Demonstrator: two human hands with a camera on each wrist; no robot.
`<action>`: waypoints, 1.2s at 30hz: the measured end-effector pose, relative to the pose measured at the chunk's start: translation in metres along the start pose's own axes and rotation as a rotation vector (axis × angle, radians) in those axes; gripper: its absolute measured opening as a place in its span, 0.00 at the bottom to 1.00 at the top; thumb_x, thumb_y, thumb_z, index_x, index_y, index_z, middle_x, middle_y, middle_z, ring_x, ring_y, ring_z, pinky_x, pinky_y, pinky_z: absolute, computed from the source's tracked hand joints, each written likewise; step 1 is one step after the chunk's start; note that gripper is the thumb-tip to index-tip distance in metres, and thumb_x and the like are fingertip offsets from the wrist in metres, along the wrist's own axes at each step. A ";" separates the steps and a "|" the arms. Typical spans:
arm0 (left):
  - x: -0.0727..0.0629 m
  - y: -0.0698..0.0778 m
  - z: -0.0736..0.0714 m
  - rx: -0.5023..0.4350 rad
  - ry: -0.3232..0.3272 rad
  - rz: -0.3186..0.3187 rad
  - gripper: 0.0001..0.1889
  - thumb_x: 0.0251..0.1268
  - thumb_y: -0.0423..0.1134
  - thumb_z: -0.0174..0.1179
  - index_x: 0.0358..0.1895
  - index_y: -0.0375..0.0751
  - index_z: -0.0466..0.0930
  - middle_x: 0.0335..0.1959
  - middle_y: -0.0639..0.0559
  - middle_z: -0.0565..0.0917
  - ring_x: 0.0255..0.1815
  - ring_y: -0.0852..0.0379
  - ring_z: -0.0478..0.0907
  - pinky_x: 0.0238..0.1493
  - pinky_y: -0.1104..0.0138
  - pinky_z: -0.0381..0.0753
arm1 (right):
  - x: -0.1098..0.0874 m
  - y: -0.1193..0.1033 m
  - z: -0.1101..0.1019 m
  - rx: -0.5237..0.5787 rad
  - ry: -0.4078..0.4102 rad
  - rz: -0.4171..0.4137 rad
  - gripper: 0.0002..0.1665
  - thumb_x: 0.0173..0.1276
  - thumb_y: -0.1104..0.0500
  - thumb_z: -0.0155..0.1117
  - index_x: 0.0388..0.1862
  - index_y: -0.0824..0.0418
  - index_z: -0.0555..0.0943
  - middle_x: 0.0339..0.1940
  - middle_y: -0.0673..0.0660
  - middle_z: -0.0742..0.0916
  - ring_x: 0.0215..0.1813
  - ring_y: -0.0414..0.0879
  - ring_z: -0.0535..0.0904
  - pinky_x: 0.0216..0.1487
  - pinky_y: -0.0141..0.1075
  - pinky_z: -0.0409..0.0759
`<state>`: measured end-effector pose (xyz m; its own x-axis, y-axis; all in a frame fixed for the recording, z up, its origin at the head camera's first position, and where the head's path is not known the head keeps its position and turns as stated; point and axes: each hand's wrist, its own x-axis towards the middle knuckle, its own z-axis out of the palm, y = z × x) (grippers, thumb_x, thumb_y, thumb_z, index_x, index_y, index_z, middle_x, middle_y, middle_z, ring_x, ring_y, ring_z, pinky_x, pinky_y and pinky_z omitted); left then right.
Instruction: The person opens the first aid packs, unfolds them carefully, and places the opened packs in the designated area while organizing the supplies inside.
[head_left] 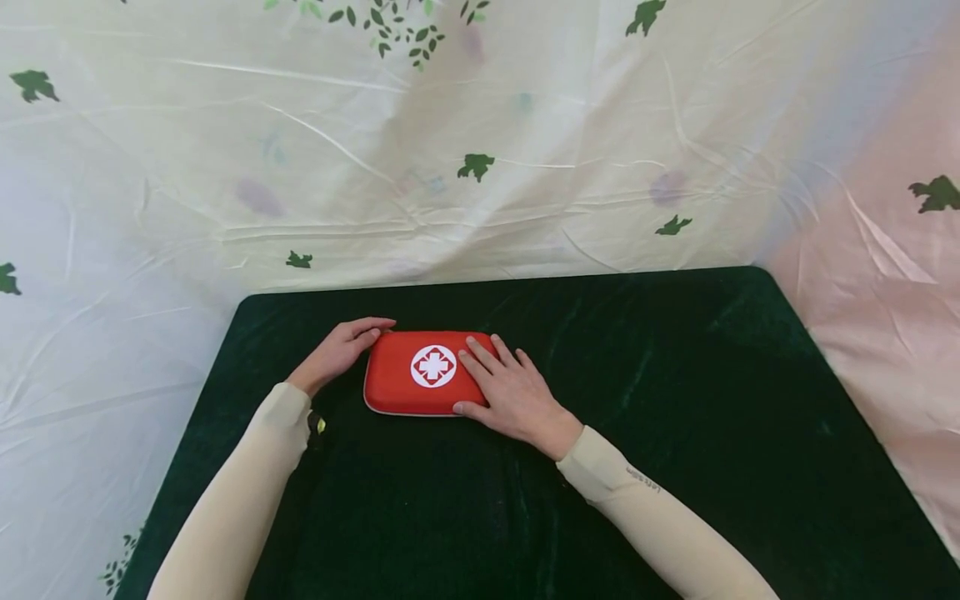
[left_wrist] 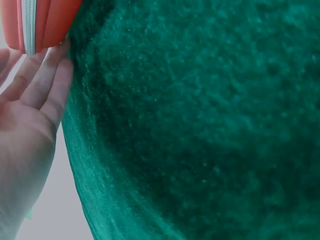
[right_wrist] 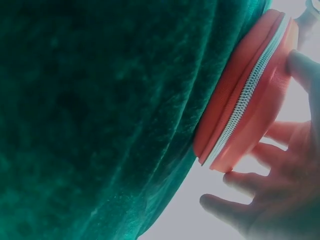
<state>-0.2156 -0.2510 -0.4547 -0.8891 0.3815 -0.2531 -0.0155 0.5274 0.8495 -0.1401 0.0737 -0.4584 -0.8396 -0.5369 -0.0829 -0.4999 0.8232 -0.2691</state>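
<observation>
A red first-aid case lies flat on the dark green velvet table cover, left of its middle, bearing a white cross in a white-ringed circle and no legible words. The right hand rests spread on its right half, fingers straight, thumb along the near edge. The left hand touches the left end with relaxed fingers. Only the wrist views show the white zipper around the case's edge. Small grey lettering on the right sleeve is unreadable.
</observation>
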 end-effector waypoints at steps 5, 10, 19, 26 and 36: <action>-0.001 -0.006 -0.001 0.030 -0.001 0.006 0.22 0.83 0.32 0.46 0.74 0.38 0.71 0.70 0.36 0.75 0.65 0.39 0.73 0.70 0.43 0.71 | -0.001 0.001 0.000 0.009 -0.006 -0.012 0.55 0.70 0.28 0.60 0.86 0.49 0.54 0.86 0.53 0.59 0.84 0.60 0.49 0.77 0.61 0.60; 0.000 -0.011 -0.003 0.103 0.005 0.000 0.21 0.82 0.32 0.49 0.73 0.39 0.73 0.69 0.37 0.76 0.62 0.41 0.73 0.68 0.44 0.73 | 0.000 0.002 0.001 0.020 -0.002 -0.018 0.55 0.70 0.27 0.58 0.86 0.49 0.54 0.86 0.53 0.58 0.85 0.59 0.48 0.77 0.60 0.61; 0.000 -0.011 0.000 0.298 0.050 0.020 0.19 0.80 0.33 0.53 0.69 0.36 0.77 0.64 0.37 0.80 0.62 0.41 0.76 0.68 0.42 0.73 | 0.000 0.002 0.004 0.035 -0.002 -0.005 0.55 0.70 0.27 0.59 0.86 0.48 0.55 0.86 0.52 0.59 0.85 0.58 0.48 0.77 0.59 0.61; 0.002 -0.011 0.000 0.402 0.090 0.073 0.16 0.77 0.32 0.57 0.63 0.35 0.81 0.57 0.39 0.83 0.55 0.43 0.78 0.62 0.45 0.78 | 0.001 0.002 0.003 0.033 -0.005 -0.008 0.54 0.70 0.27 0.59 0.86 0.49 0.55 0.86 0.52 0.59 0.85 0.59 0.49 0.76 0.59 0.62; 0.002 -0.011 -0.002 0.587 0.153 0.119 0.13 0.78 0.33 0.58 0.59 0.36 0.83 0.55 0.40 0.85 0.53 0.42 0.80 0.63 0.44 0.77 | 0.001 -0.002 0.004 -0.006 0.008 0.003 0.54 0.71 0.27 0.58 0.86 0.50 0.55 0.86 0.54 0.59 0.84 0.60 0.50 0.75 0.58 0.63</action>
<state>-0.2185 -0.2574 -0.4639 -0.9256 0.3727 -0.0658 0.3032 0.8343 0.4604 -0.1390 0.0710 -0.4621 -0.8426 -0.5332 -0.0755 -0.4990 0.8257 -0.2630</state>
